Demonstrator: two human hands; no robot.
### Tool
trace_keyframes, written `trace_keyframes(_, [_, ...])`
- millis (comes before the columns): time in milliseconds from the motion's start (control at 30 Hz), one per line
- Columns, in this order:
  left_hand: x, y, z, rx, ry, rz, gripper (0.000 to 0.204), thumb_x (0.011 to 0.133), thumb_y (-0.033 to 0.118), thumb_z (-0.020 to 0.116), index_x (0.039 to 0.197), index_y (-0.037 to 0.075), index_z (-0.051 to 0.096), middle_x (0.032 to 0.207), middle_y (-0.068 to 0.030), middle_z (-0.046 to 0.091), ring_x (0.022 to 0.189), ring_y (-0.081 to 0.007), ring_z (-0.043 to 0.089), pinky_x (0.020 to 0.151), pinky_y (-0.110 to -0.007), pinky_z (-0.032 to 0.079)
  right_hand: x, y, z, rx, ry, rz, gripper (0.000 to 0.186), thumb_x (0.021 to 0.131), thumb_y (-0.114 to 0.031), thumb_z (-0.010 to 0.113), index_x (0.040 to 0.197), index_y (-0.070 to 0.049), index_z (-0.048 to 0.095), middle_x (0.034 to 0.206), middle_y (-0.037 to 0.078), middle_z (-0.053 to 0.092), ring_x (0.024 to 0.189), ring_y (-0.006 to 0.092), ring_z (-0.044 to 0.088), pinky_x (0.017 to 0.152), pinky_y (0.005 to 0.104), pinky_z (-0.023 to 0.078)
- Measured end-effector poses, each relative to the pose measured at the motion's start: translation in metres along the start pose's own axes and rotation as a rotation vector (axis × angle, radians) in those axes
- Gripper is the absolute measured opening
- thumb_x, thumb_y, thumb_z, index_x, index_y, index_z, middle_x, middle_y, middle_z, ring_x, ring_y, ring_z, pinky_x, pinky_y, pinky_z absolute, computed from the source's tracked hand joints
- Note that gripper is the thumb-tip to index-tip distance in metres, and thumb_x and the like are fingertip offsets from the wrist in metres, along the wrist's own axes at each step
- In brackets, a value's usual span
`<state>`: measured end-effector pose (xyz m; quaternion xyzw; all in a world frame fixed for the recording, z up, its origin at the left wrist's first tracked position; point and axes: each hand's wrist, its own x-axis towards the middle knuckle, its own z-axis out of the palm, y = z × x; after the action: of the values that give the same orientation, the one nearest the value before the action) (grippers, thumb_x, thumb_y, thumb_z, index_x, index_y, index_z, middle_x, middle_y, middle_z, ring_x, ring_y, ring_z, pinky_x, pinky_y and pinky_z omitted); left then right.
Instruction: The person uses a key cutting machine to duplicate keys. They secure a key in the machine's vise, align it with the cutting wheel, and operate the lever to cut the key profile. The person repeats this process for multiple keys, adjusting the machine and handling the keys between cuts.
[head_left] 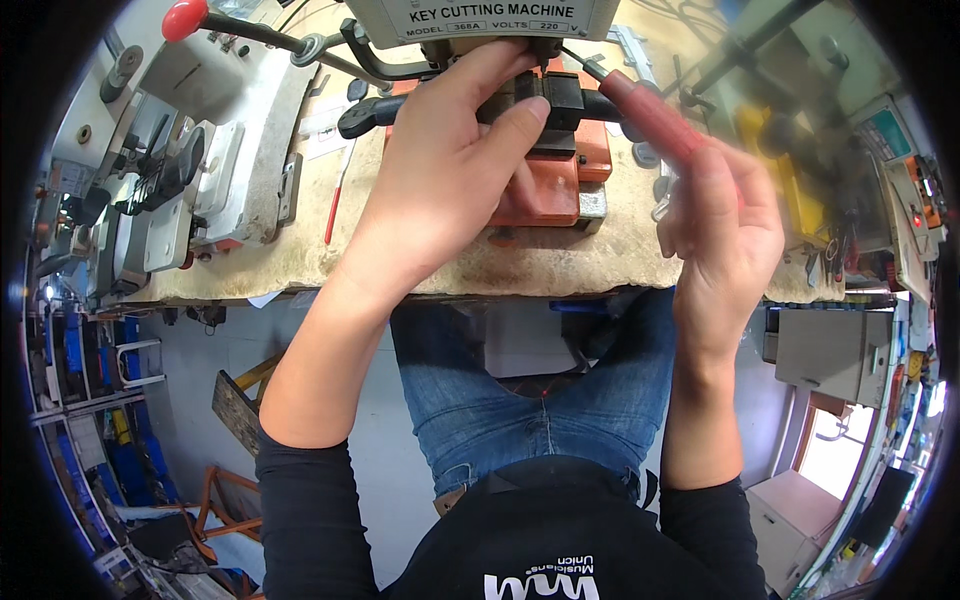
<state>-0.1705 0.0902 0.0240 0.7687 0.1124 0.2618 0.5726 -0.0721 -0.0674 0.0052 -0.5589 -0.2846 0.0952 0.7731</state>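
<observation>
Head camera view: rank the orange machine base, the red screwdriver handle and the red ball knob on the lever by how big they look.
1. Orange machine base, partly hidden by the left hand.
2. Red screwdriver handle, held by the right hand.
3. Red ball knob, plainly smallest.

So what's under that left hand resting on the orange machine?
Under the left hand sits a black metal clamp block on the orange machine body, with a black lever handle sticking out leftward. Whatever the clamp grips is covered by the fingers.

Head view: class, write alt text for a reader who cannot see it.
A left hand grips the black clamp on an orange machine, while the right hand holds a red-handled screwdriver beside it. The machine sits on a worn bench.
</observation>
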Motion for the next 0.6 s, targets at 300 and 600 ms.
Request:
trace_keyframes(300, [0.005,0.004,0.001,0.077,0.075,0.025,0.036,0.093,0.006,0.053,0.126,-0.008,0.052,0.119,-0.0156,0.063,0.047,-0.0038,0.048,0.043,-0.018,0.039,0.042,-0.035,-0.028,0.348,-0.482,0.857,0.035,0.101,-0.029,0.044,0.120,0.000,0.050,0.061,-0.004,0.041,0.043,0.0010,0.030,0.036,0.0160,0.023])
trace_keyframes(600, [0.009,-0.006,0.003,0.076,0.127,0.083,0.033,0.092,0.004,0.056,0.122,-0.008,0.056,0.113,-0.0147,0.066,0.048,-0.0030,0.047,0.041,-0.018,0.038,0.037,-0.025,-0.020,-0.898,-0.499,-0.334,0.029,0.086,-0.010,0.064,0.114,-0.004,0.056,0.083,0.012,0.060,0.070,0.0240,0.059,0.064,0.0325,0.047])
